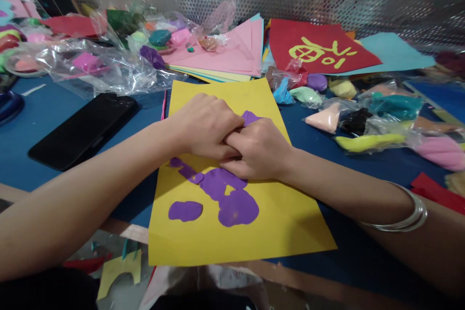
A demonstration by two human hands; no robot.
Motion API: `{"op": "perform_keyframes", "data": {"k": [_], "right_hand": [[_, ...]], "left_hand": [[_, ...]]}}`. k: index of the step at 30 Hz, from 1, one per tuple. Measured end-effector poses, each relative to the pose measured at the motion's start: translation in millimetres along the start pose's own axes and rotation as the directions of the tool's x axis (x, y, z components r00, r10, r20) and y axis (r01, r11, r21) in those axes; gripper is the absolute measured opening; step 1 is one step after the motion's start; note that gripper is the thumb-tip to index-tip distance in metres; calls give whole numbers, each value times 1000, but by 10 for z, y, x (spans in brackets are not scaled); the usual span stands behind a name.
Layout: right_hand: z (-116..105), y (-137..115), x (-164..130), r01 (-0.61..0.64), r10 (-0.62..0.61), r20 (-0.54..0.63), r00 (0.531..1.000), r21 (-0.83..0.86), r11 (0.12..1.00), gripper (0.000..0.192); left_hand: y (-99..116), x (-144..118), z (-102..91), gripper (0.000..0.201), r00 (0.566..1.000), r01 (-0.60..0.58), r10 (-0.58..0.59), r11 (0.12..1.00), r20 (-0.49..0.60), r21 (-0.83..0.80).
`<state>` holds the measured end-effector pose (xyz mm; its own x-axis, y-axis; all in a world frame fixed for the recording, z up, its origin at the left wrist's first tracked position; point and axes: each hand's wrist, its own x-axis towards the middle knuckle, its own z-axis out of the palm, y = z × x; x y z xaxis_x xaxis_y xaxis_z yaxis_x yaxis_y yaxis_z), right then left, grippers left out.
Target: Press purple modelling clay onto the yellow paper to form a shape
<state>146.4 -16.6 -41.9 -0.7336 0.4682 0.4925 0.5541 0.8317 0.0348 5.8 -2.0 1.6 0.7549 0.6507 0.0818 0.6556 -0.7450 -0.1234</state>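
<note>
1. Lies flat on the yellow sheet (290,232): purple clay (238,208), its upper part beneath left hand (209,123) and right hand (263,147).
2. Probably light, soft and a little tacky; likely to dent easily or tear at narrow necks.
3. Best pressed with flat fingertips, or taken by the edge of a broad, rounded patch.
4. Fingers of both hands curled inward and meeting, tips largely hidden; cannot tell a firm pinch on clay from a loose curl.

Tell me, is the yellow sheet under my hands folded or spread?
Spread: the yellow sheet lies flat, with purple pieces across it and no fold showing.
</note>
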Motion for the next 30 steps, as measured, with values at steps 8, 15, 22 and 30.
{"op": "perform_keyframes", "data": {"k": [8,15,22,30], "right_hand": [[-73,-75,41,-319,347,-128,929,195,928,20],[-68,1,42,-277,335,-158,929,304,911,11],[-92,-7,29,-234,303,-148,942,359,903,12],[-126,-63,30,-210,271,-109,956,390,897,30]], "left_hand": [[-75,-4,0,30,973,64,-80,995,-218,-78],[-80,23,77,32,976,88,-89,996,-199,-15],[-80,4,44,29,972,35,-48,998,-232,-58],[-113,-44,-7,35,964,-26,-1,995,-265,-98]]}}
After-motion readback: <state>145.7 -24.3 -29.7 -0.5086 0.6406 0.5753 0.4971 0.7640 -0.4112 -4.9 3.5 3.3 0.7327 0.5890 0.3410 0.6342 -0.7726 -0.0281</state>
